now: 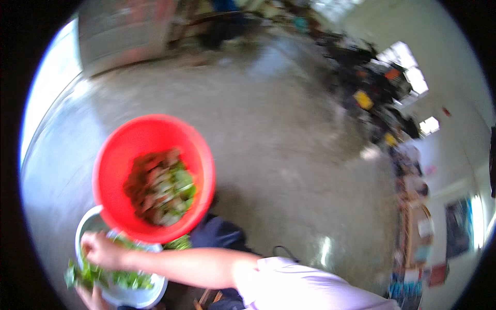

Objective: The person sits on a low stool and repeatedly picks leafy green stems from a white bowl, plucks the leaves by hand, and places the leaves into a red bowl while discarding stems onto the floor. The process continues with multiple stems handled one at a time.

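Observation:
My right hand reaches across from the right over a pale basin, fingers curled. Blur hides whether anything is pinched in it. Just below, at the basin's lower left rim, my left hand holds a bunch of leafy greens, which reaches up to just under the right hand. More green leaves lie inside the pale basin. A red plastic basin overlaps the pale one's upper edge. It contains brownish scraps and light green leaf pieces.
Smooth concrete floor surrounds the basins. More greens show beside the red basin, near my dark-clothed leg. A dark, blurred clutter lines the right wall, with a cardboard box farther down. A door panel stands upper left.

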The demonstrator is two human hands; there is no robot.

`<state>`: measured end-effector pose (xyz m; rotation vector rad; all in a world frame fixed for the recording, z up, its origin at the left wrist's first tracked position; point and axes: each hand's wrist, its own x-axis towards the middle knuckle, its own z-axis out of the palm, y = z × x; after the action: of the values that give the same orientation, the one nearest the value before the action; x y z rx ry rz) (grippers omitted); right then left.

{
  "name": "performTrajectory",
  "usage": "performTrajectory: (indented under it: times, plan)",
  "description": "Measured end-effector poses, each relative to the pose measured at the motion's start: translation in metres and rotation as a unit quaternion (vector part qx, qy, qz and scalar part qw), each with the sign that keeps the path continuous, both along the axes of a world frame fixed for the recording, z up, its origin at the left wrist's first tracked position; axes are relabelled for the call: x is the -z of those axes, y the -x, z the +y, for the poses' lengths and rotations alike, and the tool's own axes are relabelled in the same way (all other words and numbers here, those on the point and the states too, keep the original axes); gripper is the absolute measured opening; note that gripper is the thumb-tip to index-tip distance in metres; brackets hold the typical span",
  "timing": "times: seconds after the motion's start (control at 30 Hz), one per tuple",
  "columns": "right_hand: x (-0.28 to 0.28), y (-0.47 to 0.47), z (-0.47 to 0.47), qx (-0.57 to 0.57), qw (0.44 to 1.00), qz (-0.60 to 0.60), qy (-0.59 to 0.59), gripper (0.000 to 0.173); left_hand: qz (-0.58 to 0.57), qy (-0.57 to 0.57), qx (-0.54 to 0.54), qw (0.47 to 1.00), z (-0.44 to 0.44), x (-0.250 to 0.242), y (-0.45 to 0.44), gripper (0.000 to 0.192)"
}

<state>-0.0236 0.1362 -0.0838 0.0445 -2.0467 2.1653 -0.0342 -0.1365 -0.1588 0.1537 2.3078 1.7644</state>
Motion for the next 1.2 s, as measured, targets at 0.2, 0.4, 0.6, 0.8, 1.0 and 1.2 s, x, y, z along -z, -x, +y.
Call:
performTrajectory:
  times: [0.2,0.4,0.6,0.8,1.0,1.2]
  plan:
    - [-0.04,-0.007,0.023,-0.198,0.949,-0.161,0.183,0.062,-0.089,-0.12,-0.059,0.987,0.125,-0.162,-0.017,0.022]
    - [-0.077,-0.014,0.017,-0.299,0.924,-0.21,0.117,0.04,-0.086,-0.187,-0.159,0.966,0.096,-0.156,-0.013,0.012]
    - [-0.063,-0.022,0.015,-0.284,0.943,-0.171,-0.024,0.027,-0.132,-0.264,-0.182,0.938,0.091,-0.153,-0.019,0.016]
    - [-0.067,-0.008,0.029,-0.224,0.956,-0.186,0.018,0.017,-0.147,-0.203,-0.165,0.954,0.079,-0.154,-0.016,0.031]
    - [-0.077,-0.006,0.042,-0.196,0.965,-0.174,-0.01,0.014,0.184,0.274,-0.211,0.92,0.077,-0.151,-0.015,0.043]
    - [-0.081,-0.007,0.042,-0.236,0.957,-0.171,0.002,0.013,0.406,0.248,0.04,0.879,0.108,-0.151,-0.018,0.009]
